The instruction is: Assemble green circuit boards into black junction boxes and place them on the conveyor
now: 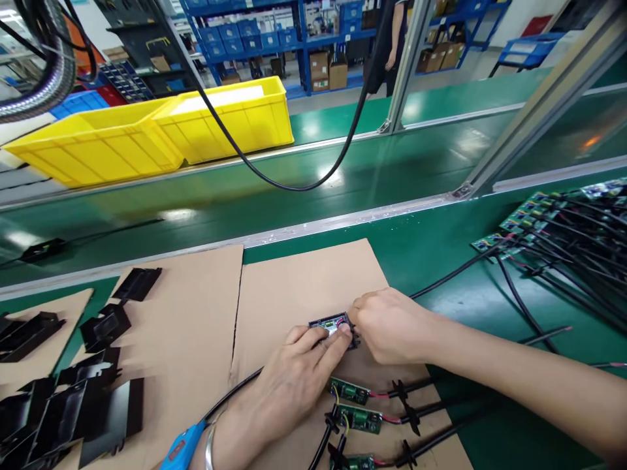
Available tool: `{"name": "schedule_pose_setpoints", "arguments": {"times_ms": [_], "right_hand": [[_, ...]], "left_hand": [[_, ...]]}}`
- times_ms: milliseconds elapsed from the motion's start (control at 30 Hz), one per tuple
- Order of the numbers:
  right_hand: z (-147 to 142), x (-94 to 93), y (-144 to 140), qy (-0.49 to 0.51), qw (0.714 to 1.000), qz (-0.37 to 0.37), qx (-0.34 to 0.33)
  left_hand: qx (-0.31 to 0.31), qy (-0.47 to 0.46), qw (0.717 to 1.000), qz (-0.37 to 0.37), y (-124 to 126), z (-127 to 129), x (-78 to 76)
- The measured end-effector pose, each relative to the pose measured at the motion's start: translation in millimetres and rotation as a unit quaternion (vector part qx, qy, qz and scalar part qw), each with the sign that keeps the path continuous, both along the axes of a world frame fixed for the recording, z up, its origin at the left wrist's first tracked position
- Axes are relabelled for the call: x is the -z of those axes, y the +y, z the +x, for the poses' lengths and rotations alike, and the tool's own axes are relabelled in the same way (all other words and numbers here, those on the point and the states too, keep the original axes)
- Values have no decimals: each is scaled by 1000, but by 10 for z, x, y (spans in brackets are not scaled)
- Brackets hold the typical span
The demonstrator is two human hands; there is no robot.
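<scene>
Both hands meet on one small black housing [334, 324] with a circuit board seated in it, sitting on the right cardboard sheet [304, 287] on the green counter [441, 261].

Left hand [294, 372]: fingers stretched forward, fingertips [343, 334] pressing on the near edge and top of the housing. Silver bracelet on the wrist; a blue tool handle [183, 447] lies just beside the forearm, with a black cord running up under the hand.

Right hand [389, 326]: fingers curled shut, pinching the housing's right end where a black cable [455, 271] leaves toward the right. Fingertips hidden behind the knuckles, so the exact contact point can't be told.

Hands are together, both clamped on the same part and touching each other at the housing.

Near the person, just below the hands: three small green boards [349, 391] with red/yellow leads and black cables with strain reliefs, lying in a row on the same cardboard sheet.

Left side: a stack of black plastic shells [105, 326] spread over the left cardboard sheet [191, 313], well apart from the hands.

Far right: a pile of green boards with black cables [553, 228] on the counter.

Beyond the counter: green conveyor belt [274, 189], two yellow bins [230, 117] on its far side, a black hose [274, 176] looping down over the belt. Background has blue shelving [274, 32] with boxes, and another person [392, 39] standing there, only partly visible.
</scene>
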State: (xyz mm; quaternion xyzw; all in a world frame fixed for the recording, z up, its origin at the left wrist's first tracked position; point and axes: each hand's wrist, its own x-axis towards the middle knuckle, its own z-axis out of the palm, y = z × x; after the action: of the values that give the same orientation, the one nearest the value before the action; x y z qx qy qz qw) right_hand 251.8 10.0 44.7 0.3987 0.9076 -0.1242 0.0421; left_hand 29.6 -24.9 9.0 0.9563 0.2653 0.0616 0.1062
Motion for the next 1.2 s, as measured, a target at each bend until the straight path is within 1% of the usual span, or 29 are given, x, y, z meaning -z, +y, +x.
{"name": "schedule_pose_setpoints", "arguments": {"times_ms": [100,200,267,333,400,433,467,533,600,667,733,800,833,900,1000,1033,1067,1100,1133,1167,1200], "right_hand": [[117,71,2,63,998,13,2],[149,212,-5,120,993,10,-12],[142,287,-8,147,989,-1,-9],[159,310,-4,166,986,-8,-3],[234,278,-2,178,984,-9,1],[295,250,-8,181,983,-13,3],[368,222,-20,181,983,-16,6],[528,184,-62,170,985,-16,21],[666,189,-108,159,987,-4,39],[746,221,-116,154,987,20,49],[766,230,-29,156,985,54,45],[742,169,200,153,983,99,39],[720,107,369,143,981,124,42],[664,-55,794,111,978,164,65],[580,-285,1488,62,971,191,131],[561,-331,1685,50,968,193,153],[548,-358,1847,38,966,192,172],[539,-366,1962,26,964,188,187],[531,-356,2025,15,963,181,198],[520,-330,2030,8,965,170,197],[504,-286,1976,6,969,157,188]], "left_hand": [[-18,17,1000,14,-15,32,13],[-41,30,999,10,-15,79,48],[-47,21,999,12,-15,96,60],[-41,-7,999,5,-15,71,35],[-45,-41,998,-19,-13,-18,-34],[-57,-60,996,-28,-15,-87,-75],[-79,-79,993,-30,-21,-168,-113],[-143,-96,985,-15,-47,-341,-154],[-196,-83,977,4,-90,-487,-131],[-217,-62,974,11,-116,-576,-67],[-232,-53,971,20,-54,-611,-24],[-252,-48,966,39,176,-611,-54],[-263,-45,962,53,364,-602,-101],[-287,-43,953,88,854,-573,-238],[-322,-44,937,130,1636,-503,-430],[-332,-43,933,135,1833,-485,-462],[-343,-42,928,137,1970,-479,-476],[-351,-40,926,136,2037,-494,-476],[-357,-37,924,132,2030,-540,-468],[-361,-33,923,126,1949,-623,-462],[-361,-26,925,117,1800,-743,-465]]}}
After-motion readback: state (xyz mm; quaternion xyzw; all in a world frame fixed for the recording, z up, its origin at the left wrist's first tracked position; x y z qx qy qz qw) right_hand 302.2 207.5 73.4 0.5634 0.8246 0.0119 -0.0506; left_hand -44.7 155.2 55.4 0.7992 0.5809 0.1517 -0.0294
